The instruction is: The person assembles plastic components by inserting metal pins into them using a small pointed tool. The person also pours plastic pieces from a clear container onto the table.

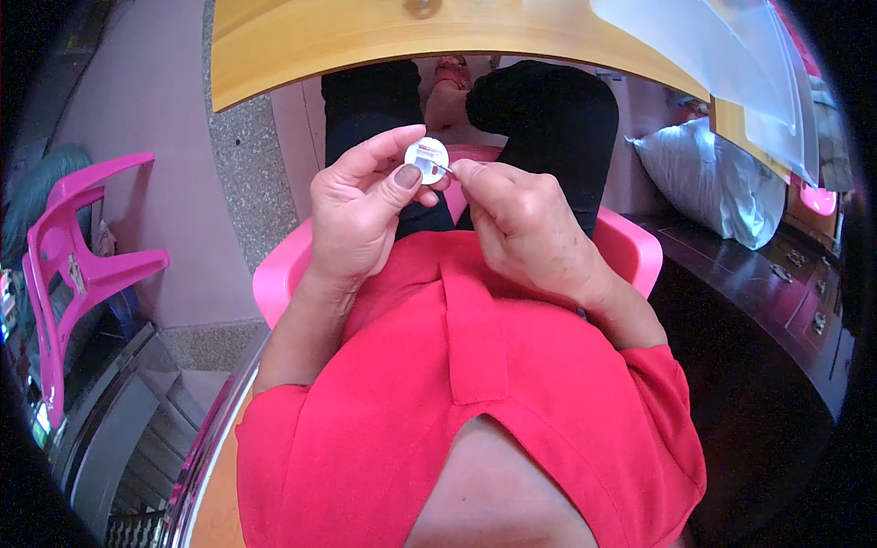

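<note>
Between the thumb and fingers of my left hand [358,203] is a small round white plastic piece [417,153], with a slot or recess in its face. It is held up in front of my lap. The fingers of my right hand [528,217] are pinched on a thin dark pin-like piece [445,168], whose tip meets the right side of the white piece. Most of this thin piece is hidden by my fingers, so its exact kind does not show. Both hands are close together, nearly touching at the white piece.
A wooden tabletop [457,35] spans the far side, with clear plastic sheeting [731,55] over its right end. I sit in a pink chair [637,258]. Another pink chair [68,256] stands at the left. A full whitish sack [717,178] rests at the right.
</note>
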The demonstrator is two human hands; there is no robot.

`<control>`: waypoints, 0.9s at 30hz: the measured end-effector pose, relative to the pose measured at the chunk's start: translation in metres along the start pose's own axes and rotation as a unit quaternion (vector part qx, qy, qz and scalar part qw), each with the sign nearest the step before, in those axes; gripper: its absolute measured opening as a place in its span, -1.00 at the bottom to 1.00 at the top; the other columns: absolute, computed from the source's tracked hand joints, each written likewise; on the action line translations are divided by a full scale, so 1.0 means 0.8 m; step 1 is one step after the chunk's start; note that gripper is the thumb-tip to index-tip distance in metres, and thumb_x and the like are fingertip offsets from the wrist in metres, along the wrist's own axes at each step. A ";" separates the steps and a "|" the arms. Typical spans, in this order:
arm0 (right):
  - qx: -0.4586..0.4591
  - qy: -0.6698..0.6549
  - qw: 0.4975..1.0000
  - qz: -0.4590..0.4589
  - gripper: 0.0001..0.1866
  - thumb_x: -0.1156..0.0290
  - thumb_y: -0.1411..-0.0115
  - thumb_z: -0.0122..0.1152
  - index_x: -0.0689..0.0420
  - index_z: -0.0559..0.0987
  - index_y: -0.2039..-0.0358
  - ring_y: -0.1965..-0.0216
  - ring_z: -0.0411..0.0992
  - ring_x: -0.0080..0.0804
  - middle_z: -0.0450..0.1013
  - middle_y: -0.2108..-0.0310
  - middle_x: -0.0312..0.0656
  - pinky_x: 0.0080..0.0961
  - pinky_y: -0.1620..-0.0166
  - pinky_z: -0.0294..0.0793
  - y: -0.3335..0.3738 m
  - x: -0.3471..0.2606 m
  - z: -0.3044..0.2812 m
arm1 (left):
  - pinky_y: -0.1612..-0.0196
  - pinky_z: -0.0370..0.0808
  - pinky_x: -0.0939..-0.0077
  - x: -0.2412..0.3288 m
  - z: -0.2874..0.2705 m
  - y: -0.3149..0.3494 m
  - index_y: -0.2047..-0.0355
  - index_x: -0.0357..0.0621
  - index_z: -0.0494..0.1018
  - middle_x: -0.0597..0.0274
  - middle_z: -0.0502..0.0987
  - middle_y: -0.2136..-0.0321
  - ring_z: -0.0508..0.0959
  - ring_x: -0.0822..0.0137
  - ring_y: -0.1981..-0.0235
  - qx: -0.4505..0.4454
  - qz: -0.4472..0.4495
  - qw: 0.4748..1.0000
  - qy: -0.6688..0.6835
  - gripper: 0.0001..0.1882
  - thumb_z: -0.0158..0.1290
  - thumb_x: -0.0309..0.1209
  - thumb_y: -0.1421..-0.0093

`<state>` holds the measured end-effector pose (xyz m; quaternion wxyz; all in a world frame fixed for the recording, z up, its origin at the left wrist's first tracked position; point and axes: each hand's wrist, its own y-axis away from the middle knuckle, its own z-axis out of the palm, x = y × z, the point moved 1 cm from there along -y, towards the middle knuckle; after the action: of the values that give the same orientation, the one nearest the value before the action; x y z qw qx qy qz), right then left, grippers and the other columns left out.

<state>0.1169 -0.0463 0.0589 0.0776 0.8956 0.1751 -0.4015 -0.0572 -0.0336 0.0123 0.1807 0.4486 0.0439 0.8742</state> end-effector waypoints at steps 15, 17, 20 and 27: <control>-0.027 0.196 0.979 -0.047 -0.90 0.47 -0.05 0.03 0.22 0.42 0.42 0.58 0.50 -0.21 0.43 0.57 -0.07 -0.35 0.56 0.50 0.000 -0.008 0.010 | 0.22 0.56 0.54 -0.004 0.002 0.003 0.06 -0.41 0.41 0.05 0.55 0.26 0.57 0.35 0.35 0.009 0.016 0.999 -0.033 -0.69 0.06 -0.62 -0.17; -0.027 0.259 0.963 -0.073 -0.89 0.46 -0.06 0.02 0.23 0.43 0.42 0.62 0.50 -0.33 0.42 0.59 -0.11 -0.45 0.65 0.46 -0.001 -0.011 0.013 | 0.21 0.56 0.55 -0.006 0.002 0.003 0.07 -0.42 0.42 0.07 0.54 0.26 0.57 0.36 0.35 0.008 0.020 0.999 -0.045 -0.70 0.06 -0.63 -0.16; -0.058 0.326 0.939 -0.087 -0.86 0.46 -0.05 0.03 0.28 0.46 0.44 0.63 0.49 -0.37 0.42 0.60 -0.11 -0.48 0.68 0.44 -0.004 -0.014 0.015 | 0.20 0.56 0.57 -0.007 0.001 0.003 0.10 -0.43 0.44 0.14 0.50 0.26 0.56 0.39 0.31 0.011 0.042 0.993 -0.113 -0.72 0.06 -0.67 -0.15; -0.153 0.365 0.916 -0.064 -0.82 0.46 -0.04 0.05 0.27 0.45 0.34 0.55 0.50 -0.31 0.43 0.55 -0.10 -0.46 0.52 0.49 -0.011 -0.023 0.003 | 0.20 0.55 0.57 -0.007 0.009 0.003 0.13 -0.43 0.44 0.16 0.48 0.24 0.54 0.40 0.27 0.003 0.061 0.975 -0.214 -0.74 0.05 -0.68 -0.14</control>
<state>0.1008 -0.0431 0.0709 0.1187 0.9439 0.3075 -0.0193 -0.0492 -0.0387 0.0124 0.1312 0.6279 -0.0203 0.7669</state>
